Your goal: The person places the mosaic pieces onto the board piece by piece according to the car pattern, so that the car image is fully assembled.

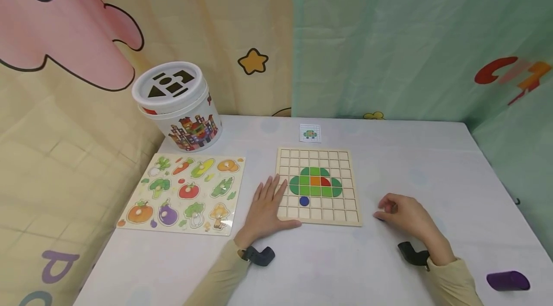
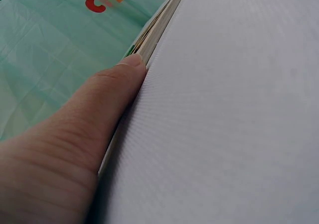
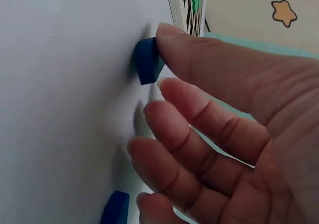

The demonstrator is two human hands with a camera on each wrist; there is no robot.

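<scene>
My left hand (image 1: pixel 267 207) lies spread at the left side of a wooden grid board (image 1: pixel 318 218), its thumb along the near edge. In the left wrist view the thumb (image 2: pixel 117 84) presses that edge. Green, orange and red pieces form a shape on the board, and a blue round piece (image 1: pixel 304 201) sits below them. Right of the board, my right hand (image 1: pixel 406 214) is low over the table with loosely curled fingers. In the right wrist view its thumb touches a small blue piece (image 3: pixel 148 60); the other fingertips appear apart from it.
Another blue piece (image 3: pixel 115 209) lies below the right fingers. A small pattern card (image 1: pixel 310 133) is behind the board. Left stand a vegetable puzzle board (image 1: pixel 173 222) and a white bucket (image 1: pixel 190 126) with a shape-sorter lid. A purple half-cylinder (image 1: pixel 507 281) lies near right.
</scene>
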